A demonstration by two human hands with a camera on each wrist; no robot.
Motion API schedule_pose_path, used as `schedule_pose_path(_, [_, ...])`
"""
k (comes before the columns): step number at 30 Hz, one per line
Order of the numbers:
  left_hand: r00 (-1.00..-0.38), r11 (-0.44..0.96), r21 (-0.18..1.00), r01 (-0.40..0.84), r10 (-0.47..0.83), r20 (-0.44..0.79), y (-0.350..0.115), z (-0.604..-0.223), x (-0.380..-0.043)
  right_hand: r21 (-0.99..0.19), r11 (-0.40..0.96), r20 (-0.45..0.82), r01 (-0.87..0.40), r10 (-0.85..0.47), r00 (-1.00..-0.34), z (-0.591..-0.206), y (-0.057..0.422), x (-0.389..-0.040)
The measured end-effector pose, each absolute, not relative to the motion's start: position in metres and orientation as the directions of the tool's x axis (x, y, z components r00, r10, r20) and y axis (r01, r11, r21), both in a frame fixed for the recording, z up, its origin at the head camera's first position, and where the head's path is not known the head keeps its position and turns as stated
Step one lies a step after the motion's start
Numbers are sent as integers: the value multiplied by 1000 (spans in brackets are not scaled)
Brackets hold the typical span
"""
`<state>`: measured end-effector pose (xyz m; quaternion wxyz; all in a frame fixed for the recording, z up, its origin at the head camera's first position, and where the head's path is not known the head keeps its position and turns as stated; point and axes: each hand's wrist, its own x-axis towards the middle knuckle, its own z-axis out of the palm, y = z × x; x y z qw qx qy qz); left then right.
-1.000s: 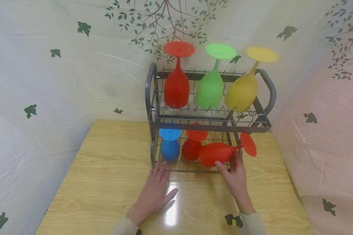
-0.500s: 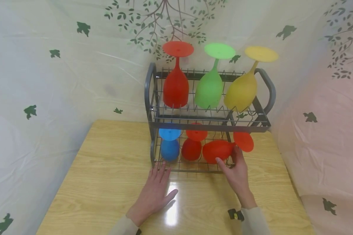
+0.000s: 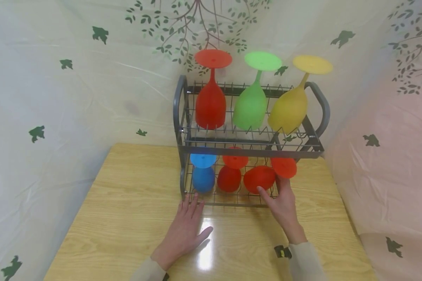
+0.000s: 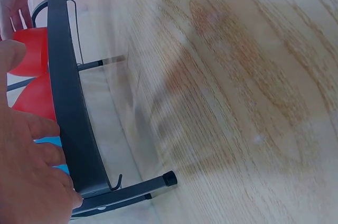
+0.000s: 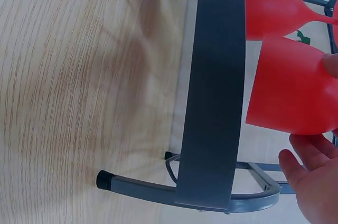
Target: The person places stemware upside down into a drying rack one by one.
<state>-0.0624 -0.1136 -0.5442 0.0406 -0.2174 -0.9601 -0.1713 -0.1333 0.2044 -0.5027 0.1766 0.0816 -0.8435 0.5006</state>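
My right hand point(image 3: 285, 207) grips a red plastic goblet point(image 3: 259, 179), thumb in front and fingers behind. The goblet leans with its round foot up and to the right, over the lower tier of a dark two-tier dish rack point(image 3: 253, 152). In the right wrist view its rim point(image 5: 264, 84) is just behind the rack's front bar. My left hand point(image 3: 184, 230) lies with straight fingers, tips touching the rack's lower front edge at the left. Upside down on the lower tier stand a blue goblet point(image 3: 203, 179) and another red goblet point(image 3: 229, 178).
On the upper tier, a red goblet point(image 3: 211, 105), a green goblet point(image 3: 250, 107) and a yellow goblet point(image 3: 289, 109) stand inverted, the yellow one tilted. The rack is on a wooden table point(image 3: 126, 187) against a leaf-patterned cloth point(image 3: 91, 97).
The red goblet in my right hand has turned from nearly sideways to more upright, its foot swinging left and its bowl settling nearer the lower tier. My left hand has stayed put.
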Motion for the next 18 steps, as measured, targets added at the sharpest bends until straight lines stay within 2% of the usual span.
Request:
schedule_pose_path(7, [-899,853,283,439,414,144,-114,-544,-62,-757,598,335,-264,7,-942,-504,206,-136])
schedule_pose_path(18, [-896,856,266,444,424,131,-115,-544,-63,-738,625,307,-253,-23,-952,-510,208,-141])
